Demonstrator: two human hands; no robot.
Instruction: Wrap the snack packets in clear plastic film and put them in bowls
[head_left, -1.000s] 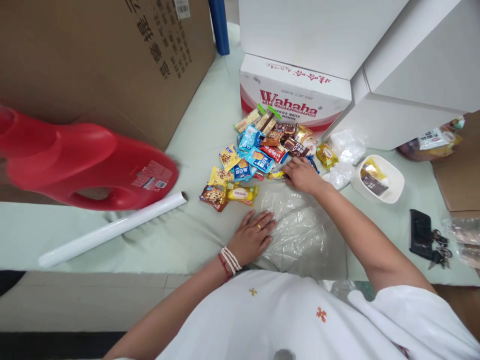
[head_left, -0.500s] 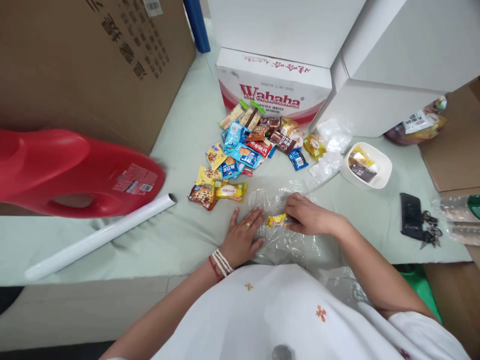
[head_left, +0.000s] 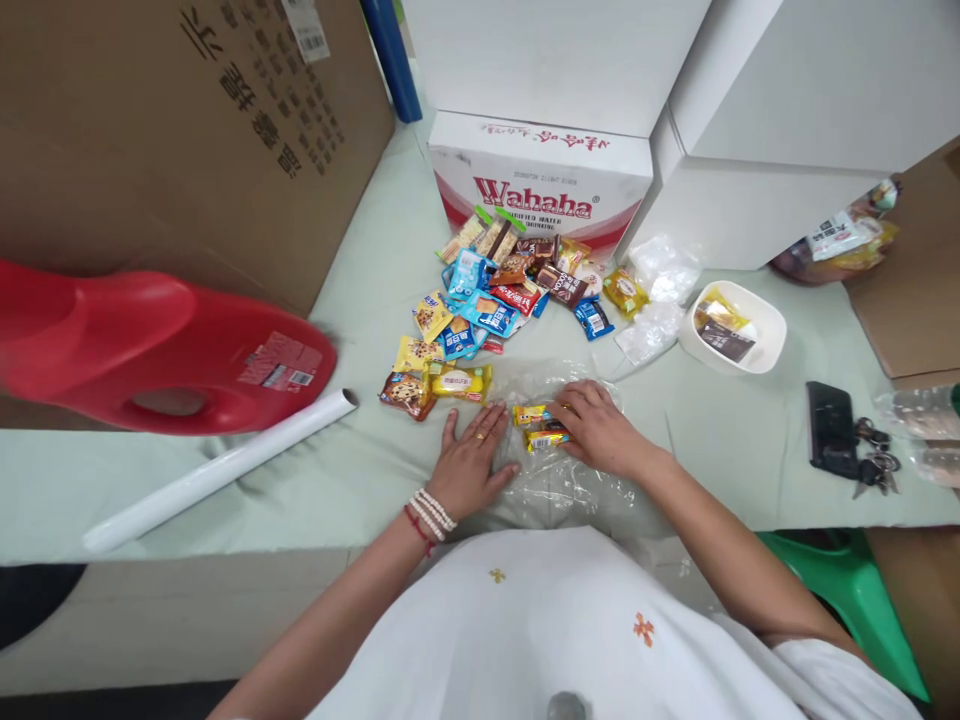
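Note:
My left hand [head_left: 472, 460] lies flat, fingers stretched out, at the left edge of a clear plastic bag [head_left: 577, 490] spread on the table. My right hand [head_left: 600, 430] is curled over two small yellow snack packets [head_left: 545, 439], whose left ends stick out from under the fingers. I cannot tell whether these packets are inside the bag or on top of it. Just beyond my left hand are a yellow wrapped snack [head_left: 460, 382] and a brown cookie packet [head_left: 406, 393]. Behind them lies a pile of mixed wrapped snacks [head_left: 491, 310] in blue, red, brown and yellow.
A white bowl [head_left: 772, 335] with a few packets stands at right, beside crumpled clear plastic [head_left: 664, 270]. Farther right are a black wallet [head_left: 831, 428] and keys [head_left: 876, 465]. A red jug [head_left: 217, 310] and white roll [head_left: 225, 470] lie left. A Wahaha carton [head_left: 540, 180] stands behind.
My right hand has shifted slightly left, and two yellow packet ends now show where one did. My left hand stays flat, a little farther left in view.

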